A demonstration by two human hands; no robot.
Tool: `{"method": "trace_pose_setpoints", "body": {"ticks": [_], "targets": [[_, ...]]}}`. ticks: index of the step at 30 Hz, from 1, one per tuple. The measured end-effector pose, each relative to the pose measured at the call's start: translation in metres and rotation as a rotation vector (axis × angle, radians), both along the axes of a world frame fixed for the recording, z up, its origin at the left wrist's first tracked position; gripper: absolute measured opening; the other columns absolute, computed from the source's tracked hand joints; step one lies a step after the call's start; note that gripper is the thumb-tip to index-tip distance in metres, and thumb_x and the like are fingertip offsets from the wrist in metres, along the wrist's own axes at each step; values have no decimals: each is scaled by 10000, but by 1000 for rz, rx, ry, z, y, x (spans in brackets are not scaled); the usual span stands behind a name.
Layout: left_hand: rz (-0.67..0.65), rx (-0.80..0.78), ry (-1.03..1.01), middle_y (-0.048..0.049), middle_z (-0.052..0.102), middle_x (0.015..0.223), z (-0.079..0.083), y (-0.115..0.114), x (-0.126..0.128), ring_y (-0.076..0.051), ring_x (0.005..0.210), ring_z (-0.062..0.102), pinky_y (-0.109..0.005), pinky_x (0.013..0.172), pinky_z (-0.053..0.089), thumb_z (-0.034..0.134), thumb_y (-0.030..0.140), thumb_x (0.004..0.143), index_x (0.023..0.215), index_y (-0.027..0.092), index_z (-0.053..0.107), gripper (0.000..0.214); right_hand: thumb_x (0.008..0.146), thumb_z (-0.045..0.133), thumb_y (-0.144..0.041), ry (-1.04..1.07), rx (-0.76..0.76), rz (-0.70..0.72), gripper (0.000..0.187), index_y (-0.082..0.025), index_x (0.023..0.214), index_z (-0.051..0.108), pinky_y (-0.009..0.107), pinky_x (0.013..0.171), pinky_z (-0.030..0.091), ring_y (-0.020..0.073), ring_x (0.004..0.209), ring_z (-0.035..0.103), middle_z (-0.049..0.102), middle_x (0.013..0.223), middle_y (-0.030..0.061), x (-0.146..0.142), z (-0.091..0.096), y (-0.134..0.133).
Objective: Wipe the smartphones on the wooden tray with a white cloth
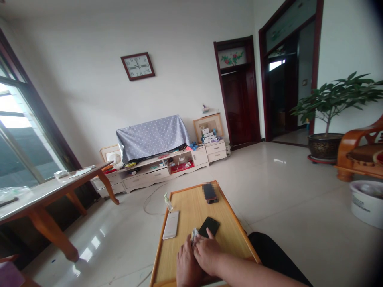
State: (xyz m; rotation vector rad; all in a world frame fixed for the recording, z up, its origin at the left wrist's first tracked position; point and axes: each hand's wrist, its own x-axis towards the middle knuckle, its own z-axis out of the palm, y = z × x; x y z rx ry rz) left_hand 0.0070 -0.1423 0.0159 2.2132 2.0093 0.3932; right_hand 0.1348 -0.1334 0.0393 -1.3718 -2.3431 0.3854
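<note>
My right hand (206, 250) reaches across the small wooden table (185, 203). Its fingers are closed on a crumpled white wipe or tissue (195, 232), and its thumb lies over the edge of a black smartphone (210, 226). Pressed up beside it is my left hand (186, 261), fingers stretched forward, with the tips next to the white piece. The left palm and thumb are hidden. The black phone lies flat, dark screen up. A white smartphone (171, 225) rests along the table's left edge, just below a clear pump bottle (168, 202).
A dark, pixelated object (210, 192) lies at the table's far end. A white bucket (367, 203) and a potted plant (326, 143) stand on the floor to the right. At left is a long wooden table (89, 173); a low white cabinet (154, 175) lines the wall.
</note>
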Motion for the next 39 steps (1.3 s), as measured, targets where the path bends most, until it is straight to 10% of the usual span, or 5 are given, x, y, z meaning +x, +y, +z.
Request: {"method": "trace_pose_setpoints", "body": {"ticks": [18, 39], "targets": [[26, -97, 20, -110, 437, 1563, -8, 4, -12, -213, 1386, 426, -310, 1140, 268, 375, 266, 907, 1563, 114, 253, 685, 1004, 328, -269, 139, 18, 7, 440, -306, 1276, 671, 578, 1215, 92, 253, 1286, 575, 683, 1311, 59, 8, -25, -8], [41, 16, -213, -100, 566, 1407, -12, -18, -20, -275, 1298, 470, -389, 1134, 289, 520, 421, 818, 1421, 220, 461, 638, 1061, 195, -323, -139, -58, 89, 500, -318, 1370, 587, 609, 1205, 90, 242, 1420, 426, 560, 1465, 65, -5, -7, -22]]}}
